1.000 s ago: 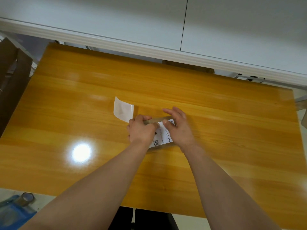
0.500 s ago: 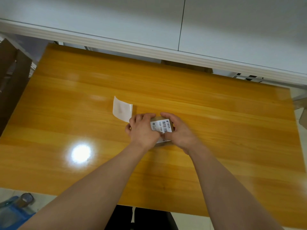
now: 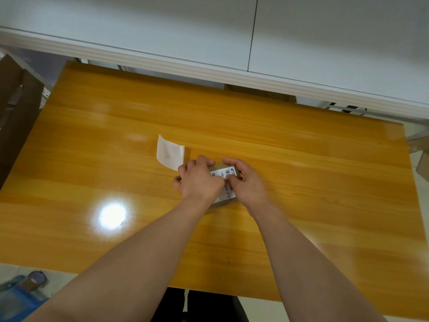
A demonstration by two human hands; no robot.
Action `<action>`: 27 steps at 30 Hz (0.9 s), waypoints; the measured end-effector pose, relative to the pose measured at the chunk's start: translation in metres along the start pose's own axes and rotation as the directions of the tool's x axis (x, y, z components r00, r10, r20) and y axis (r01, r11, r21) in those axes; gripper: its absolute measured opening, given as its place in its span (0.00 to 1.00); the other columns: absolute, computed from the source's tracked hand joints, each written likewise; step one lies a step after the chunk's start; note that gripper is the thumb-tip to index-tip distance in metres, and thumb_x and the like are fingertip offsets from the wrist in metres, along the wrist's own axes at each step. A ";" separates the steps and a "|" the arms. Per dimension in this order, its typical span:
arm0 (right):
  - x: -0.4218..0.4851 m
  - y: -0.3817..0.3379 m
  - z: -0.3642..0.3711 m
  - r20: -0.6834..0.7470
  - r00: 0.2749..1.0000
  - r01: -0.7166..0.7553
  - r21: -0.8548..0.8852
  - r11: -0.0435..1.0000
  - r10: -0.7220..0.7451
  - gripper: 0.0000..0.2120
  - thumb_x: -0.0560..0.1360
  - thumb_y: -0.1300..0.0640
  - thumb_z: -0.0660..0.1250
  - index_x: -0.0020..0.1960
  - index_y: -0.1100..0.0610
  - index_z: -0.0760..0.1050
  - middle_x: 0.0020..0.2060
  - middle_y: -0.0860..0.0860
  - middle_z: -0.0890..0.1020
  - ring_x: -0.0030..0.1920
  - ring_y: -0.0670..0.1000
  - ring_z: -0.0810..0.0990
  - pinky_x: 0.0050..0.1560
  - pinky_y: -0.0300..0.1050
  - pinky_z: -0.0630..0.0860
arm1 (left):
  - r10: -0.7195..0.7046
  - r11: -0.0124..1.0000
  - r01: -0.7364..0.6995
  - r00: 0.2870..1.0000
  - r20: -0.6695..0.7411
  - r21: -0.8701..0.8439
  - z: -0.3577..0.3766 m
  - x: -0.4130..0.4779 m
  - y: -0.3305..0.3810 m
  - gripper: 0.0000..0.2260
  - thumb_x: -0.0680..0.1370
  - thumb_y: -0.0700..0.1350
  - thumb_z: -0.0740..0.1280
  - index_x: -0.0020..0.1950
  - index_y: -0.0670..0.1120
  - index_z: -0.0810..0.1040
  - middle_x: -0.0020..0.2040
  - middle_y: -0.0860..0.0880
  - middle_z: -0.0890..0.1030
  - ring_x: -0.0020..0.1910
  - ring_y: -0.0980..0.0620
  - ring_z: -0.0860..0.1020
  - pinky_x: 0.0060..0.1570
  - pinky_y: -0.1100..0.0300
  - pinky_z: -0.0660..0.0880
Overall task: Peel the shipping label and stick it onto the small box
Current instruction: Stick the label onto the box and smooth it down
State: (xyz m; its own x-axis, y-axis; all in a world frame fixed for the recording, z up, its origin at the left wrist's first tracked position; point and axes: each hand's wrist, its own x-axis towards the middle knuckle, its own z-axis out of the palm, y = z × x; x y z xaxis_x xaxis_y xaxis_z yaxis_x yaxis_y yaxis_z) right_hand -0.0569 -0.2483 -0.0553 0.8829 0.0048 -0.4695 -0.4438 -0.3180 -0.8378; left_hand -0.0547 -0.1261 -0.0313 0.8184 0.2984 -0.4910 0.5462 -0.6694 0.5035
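Note:
A small brown box (image 3: pixel 224 203) stands on the yellow wooden table (image 3: pixel 301 182), mostly hidden under my hands. A white shipping label (image 3: pixel 227 191) with a barcode and black print lies across its top. My left hand (image 3: pixel 199 180) grips the box from the left, fingers curled over its far edge. My right hand (image 3: pixel 248 182) holds the right side, its thumb pressing down on the label. The empty white backing sheet (image 3: pixel 170 152) lies curled on the table just left of the box.
A brown cardboard box (image 3: pixel 14 117) stands off the table's left edge. A white wall ledge (image 3: pixel 209 70) runs behind the table. A tape roll (image 3: pixel 34 278) on something blue sits on the floor at lower left.
The box has been turned, so the label's barcode end now shows on top. Both hands closed round the box; the right thumb moved onto the label.

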 end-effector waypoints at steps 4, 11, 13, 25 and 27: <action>0.002 0.002 0.003 -0.036 0.999 -0.004 -0.005 1.000 0.003 0.20 0.78 0.65 0.60 0.62 0.46 0.78 0.61 0.50 0.80 0.59 0.53 0.80 0.61 0.57 0.78 | -0.040 0.999 0.040 0.999 0.003 -0.005 0.001 0.003 0.001 0.21 0.68 0.52 0.70 0.61 0.58 0.74 0.62 0.53 0.75 0.69 0.47 0.65 0.65 0.47 0.59; 0.007 0.000 0.008 -0.096 0.995 -0.027 0.010 1.000 0.028 0.19 0.78 0.64 0.58 0.54 0.44 0.81 0.57 0.53 0.81 0.54 0.55 0.81 0.57 0.57 0.80 | -0.108 0.992 0.108 0.994 0.003 -0.063 0.001 0.008 0.002 0.16 0.68 0.52 0.70 0.55 0.60 0.76 0.59 0.56 0.77 0.66 0.49 0.67 0.59 0.48 0.60; 0.008 -0.001 0.009 -0.108 0.994 -0.029 0.012 1.000 0.030 0.18 0.79 0.64 0.57 0.54 0.47 0.82 0.56 0.54 0.81 0.52 0.53 0.81 0.54 0.55 0.80 | -0.125 0.987 0.123 0.992 -0.013 -0.104 0.002 0.010 0.001 0.13 0.68 0.53 0.69 0.52 0.59 0.77 0.56 0.57 0.79 0.64 0.50 0.68 0.54 0.50 0.59; 0.013 -0.007 0.015 -0.126 0.990 -0.058 0.011 0.998 0.059 0.17 0.80 0.62 0.55 0.50 0.49 0.81 0.56 0.55 0.82 0.54 0.57 0.81 0.50 0.51 0.78 | -0.160 0.931 0.148 0.987 -0.007 -0.334 0.002 0.017 -0.008 0.03 0.75 0.53 0.70 0.45 0.54 0.81 0.44 0.58 0.81 0.62 0.53 0.71 0.61 0.49 0.62; 0.013 -0.009 0.015 -0.118 0.991 -0.058 0.001 0.998 0.058 0.17 0.80 0.62 0.55 0.50 0.48 0.81 0.56 0.56 0.81 0.53 0.58 0.82 0.48 0.50 0.78 | -0.150 0.927 0.141 0.989 0.000 -0.347 0.001 0.018 -0.011 0.03 0.75 0.53 0.70 0.45 0.55 0.82 0.45 0.58 0.83 0.61 0.51 0.74 0.61 0.48 0.63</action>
State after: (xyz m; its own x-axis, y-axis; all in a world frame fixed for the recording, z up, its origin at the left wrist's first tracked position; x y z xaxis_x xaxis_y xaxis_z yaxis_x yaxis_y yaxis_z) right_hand -0.0439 -0.2307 -0.0577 0.8676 -0.1260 -0.4811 -0.4948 -0.3166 -0.8093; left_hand -0.0462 -0.1141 -0.0468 0.7269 0.3956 -0.5613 0.6839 -0.3427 0.6441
